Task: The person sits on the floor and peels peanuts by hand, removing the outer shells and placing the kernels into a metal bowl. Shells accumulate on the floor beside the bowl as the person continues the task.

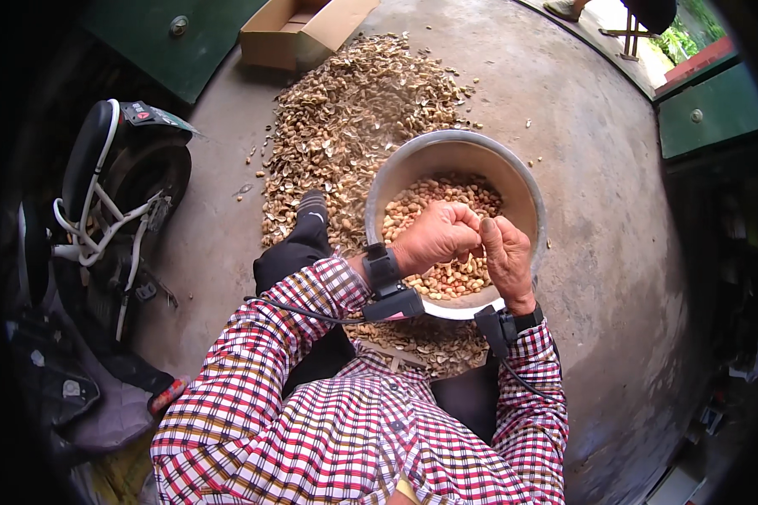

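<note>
My left hand (434,238) and my right hand (505,252) meet over a round metal bowl (522,189) half full of shelled peanut kernels (434,198). The fingertips of both hands pinch a small peanut between them, mostly hidden by the fingers. Both wrists wear black bands with cables, and the sleeves are red and white plaid. The bowl rests on my lap.
A large heap of empty peanut shells (354,118) covers the concrete floor beyond the bowl and under it. An open cardboard box (299,29) lies at the far edge. A parked scooter (114,194) stands at the left. Green doors (707,114) are at the right.
</note>
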Demonstrator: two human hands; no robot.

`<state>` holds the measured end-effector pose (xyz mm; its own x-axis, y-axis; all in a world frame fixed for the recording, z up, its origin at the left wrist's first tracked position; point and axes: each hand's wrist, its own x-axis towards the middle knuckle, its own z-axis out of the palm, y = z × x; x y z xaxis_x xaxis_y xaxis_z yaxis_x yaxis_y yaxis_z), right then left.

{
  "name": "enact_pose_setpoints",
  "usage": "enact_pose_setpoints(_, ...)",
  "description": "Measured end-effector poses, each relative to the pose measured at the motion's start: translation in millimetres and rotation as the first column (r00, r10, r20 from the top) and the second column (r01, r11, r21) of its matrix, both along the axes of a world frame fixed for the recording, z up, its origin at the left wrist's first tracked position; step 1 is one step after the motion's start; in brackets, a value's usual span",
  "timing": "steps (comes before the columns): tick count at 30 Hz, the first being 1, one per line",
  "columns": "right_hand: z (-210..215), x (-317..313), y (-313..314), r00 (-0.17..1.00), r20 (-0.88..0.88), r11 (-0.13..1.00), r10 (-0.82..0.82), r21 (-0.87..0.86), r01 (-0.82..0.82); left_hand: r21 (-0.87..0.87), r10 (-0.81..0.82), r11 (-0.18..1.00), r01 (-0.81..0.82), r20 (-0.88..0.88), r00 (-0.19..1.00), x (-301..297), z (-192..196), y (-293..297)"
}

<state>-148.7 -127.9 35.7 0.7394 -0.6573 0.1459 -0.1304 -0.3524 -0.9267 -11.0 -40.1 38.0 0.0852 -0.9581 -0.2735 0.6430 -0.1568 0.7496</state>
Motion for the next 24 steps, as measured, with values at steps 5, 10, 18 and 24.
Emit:
enact_pose_setpoints(5,0,1,6,1.0,0.007,0.997,-0.021,-0.077,0.022,0.112,-0.042,0.993,0.047,-0.047,0.998,0,1,3)
enact_pose_setpoints(10,0,5,11,0.994,0.031,0.989,-0.103,-0.099,0.106,0.15,-0.007,0.988,0.028,-0.138,0.99,-1,5,0)
enact_pose_setpoints(18,-12,1,11,0.969,0.079,0.941,-0.235,0.269,0.206,0.092,0.001,0.995,0.032,-0.346,0.938,0,0,0)
enact_pose_setpoints(24,2,-1,6,0.935,0.205,0.842,-0.289,0.519,0.147,0.039,-0.032,0.997,0.059,-0.497,0.867,6,3,0)
